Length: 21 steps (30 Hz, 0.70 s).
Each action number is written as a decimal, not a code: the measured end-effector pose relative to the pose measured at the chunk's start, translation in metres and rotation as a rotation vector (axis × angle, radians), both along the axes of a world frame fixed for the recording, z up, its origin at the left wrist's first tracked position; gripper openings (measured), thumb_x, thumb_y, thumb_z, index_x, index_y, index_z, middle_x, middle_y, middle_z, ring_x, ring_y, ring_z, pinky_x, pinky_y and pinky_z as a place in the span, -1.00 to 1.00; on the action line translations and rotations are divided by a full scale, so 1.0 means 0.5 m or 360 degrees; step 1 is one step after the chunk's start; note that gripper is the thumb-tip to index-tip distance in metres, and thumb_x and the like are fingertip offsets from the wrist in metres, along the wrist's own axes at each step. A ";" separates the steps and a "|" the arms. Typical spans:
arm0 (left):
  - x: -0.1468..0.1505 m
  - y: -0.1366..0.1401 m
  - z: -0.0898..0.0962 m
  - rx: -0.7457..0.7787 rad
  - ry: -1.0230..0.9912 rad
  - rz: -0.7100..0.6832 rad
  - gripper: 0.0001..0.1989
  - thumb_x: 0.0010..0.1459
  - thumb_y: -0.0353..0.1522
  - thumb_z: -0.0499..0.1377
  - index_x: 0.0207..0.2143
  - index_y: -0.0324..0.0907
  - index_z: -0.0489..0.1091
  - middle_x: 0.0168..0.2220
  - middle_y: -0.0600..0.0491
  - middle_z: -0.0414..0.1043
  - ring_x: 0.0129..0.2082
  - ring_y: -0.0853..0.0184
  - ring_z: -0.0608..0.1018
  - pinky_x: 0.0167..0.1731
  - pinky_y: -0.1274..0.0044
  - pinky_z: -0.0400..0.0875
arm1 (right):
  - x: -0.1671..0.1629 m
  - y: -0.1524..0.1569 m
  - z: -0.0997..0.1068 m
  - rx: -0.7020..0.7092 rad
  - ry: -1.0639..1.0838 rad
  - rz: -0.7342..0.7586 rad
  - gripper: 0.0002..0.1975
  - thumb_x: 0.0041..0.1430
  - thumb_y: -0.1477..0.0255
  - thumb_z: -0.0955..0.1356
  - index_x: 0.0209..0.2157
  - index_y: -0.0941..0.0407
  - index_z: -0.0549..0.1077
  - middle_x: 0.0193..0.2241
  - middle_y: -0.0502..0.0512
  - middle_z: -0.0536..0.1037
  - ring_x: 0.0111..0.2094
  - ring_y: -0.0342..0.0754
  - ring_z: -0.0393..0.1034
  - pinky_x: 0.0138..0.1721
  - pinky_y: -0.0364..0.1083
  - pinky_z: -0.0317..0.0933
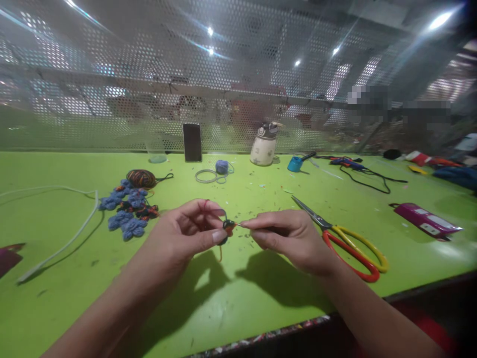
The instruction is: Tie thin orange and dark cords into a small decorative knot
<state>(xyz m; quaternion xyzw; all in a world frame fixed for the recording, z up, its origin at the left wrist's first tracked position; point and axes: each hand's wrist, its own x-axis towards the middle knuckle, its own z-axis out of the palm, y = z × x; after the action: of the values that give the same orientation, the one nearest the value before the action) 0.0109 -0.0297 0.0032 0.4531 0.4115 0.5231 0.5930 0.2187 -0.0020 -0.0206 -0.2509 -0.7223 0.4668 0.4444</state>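
Between thumb and fingers, my left hand (194,226) pinches a small crochet piece (228,227) in dark and orange yarn. A strand runs up over the left fingers, and an orange tail hangs below. My right hand (285,233) is closed around a thin metal crochet hook (238,224), most of it hidden in the fingers; its tip meets the piece. Left of my left hand lie several blue and dark-orange crochet flowers (126,219). Behind them rests a multicoloured yarn ball (141,178).
Scissors (335,233) with red and yellow handles lie right of my right hand. Farther back stand a phone (192,143), a blue yarn ball (221,167), a bottle (264,144) and a teal pot (294,164). A purple power strip (427,220) is right; a white cable (70,238) curves left.
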 end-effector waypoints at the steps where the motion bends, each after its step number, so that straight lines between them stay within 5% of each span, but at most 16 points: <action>1: 0.000 0.000 0.000 -0.0003 0.0009 -0.0015 -0.69 -0.15 -0.46 0.40 -0.28 -0.17 0.51 -0.48 0.15 0.45 -0.45 0.44 0.46 -0.37 0.59 0.35 | -0.002 0.000 -0.002 -0.0123 0.0043 0.0043 -0.78 0.14 0.54 0.40 -0.16 0.08 0.61 -0.59 -0.05 0.39 -0.57 -0.26 0.16 -0.56 -0.22 0.05; 5: -0.004 0.007 -0.005 0.0044 0.0058 -0.0125 -0.39 -0.10 -0.43 0.39 0.06 -0.17 0.37 -0.48 0.16 0.43 -0.46 0.42 0.44 -0.39 0.55 0.34 | -0.015 -0.003 -0.007 -0.0479 0.0197 0.0136 -0.82 0.13 0.50 0.42 -0.21 0.08 0.62 -0.65 -0.08 0.33 -0.61 -0.28 0.11 -0.59 -0.23 -0.02; 9: -0.009 0.014 -0.012 0.0086 0.0082 -0.0177 -0.31 -0.07 -0.42 0.39 0.14 -0.20 0.28 -0.48 0.16 0.42 -0.48 0.44 0.43 -0.42 0.56 0.33 | -0.023 -0.005 -0.007 -0.0680 0.0297 0.0144 -0.83 0.11 0.49 0.43 -0.22 0.09 0.61 -0.64 -0.07 0.33 -0.60 -0.27 0.13 -0.60 -0.23 -0.05; 16: -0.002 0.015 -0.020 0.0040 0.0082 -0.0174 -0.11 -0.09 -0.45 0.38 0.27 -0.14 0.07 -0.51 0.17 0.44 -0.49 0.43 0.43 -0.42 0.56 0.34 | -0.030 -0.014 0.000 -0.0805 0.0218 0.0182 -0.65 0.19 0.50 0.37 0.03 0.03 0.49 -0.62 -0.11 0.25 -0.59 -0.28 0.05 -0.60 -0.25 -0.13; 21: 0.009 0.009 -0.013 0.0068 0.0222 -0.0124 0.01 -0.09 -0.47 0.36 0.32 -0.09 -0.11 -0.54 0.18 0.45 -0.52 0.42 0.44 -0.47 0.58 0.32 | -0.027 -0.016 0.001 -0.0739 0.0083 0.0103 -0.68 0.21 0.50 0.35 0.01 0.08 0.51 -0.64 -0.12 0.21 -0.60 -0.28 -0.01 -0.59 -0.22 -0.15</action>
<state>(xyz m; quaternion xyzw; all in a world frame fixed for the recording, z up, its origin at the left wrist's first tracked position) 0.0153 -0.0253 -0.0035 0.5167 0.4227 0.4754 0.5730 0.2052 -0.0102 -0.0198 -0.3109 -0.5915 0.6408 0.3779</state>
